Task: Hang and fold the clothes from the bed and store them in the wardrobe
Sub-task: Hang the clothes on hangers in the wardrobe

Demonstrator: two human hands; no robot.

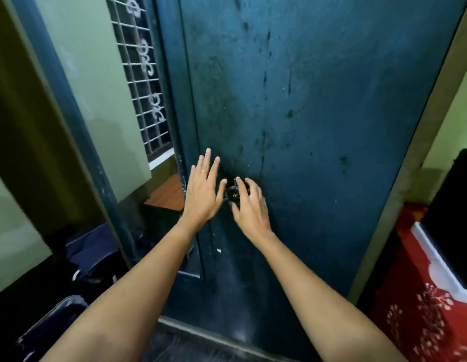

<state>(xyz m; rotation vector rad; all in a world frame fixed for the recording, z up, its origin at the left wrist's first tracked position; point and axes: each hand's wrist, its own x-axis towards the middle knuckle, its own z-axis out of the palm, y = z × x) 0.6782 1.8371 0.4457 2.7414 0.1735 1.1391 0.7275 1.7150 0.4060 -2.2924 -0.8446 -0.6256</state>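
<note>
A tall dark blue metal wardrobe door (305, 126) fills the view in front of me. A small round metal handle (232, 193) sits at its left edge. My left hand (202, 194) lies flat with straight fingers against the door just left of the handle. My right hand (249, 205) hovers at the handle with fingers loosely curved around it; whether they grip it is unclear. No clothes from the bed are in either hand.
A second blue door leaf (70, 126) stands open at the left. Dark folded garments (94, 252) lie low on the left. A barred window (143, 82) is behind. A red patterned cloth (423, 309) covers something at the right.
</note>
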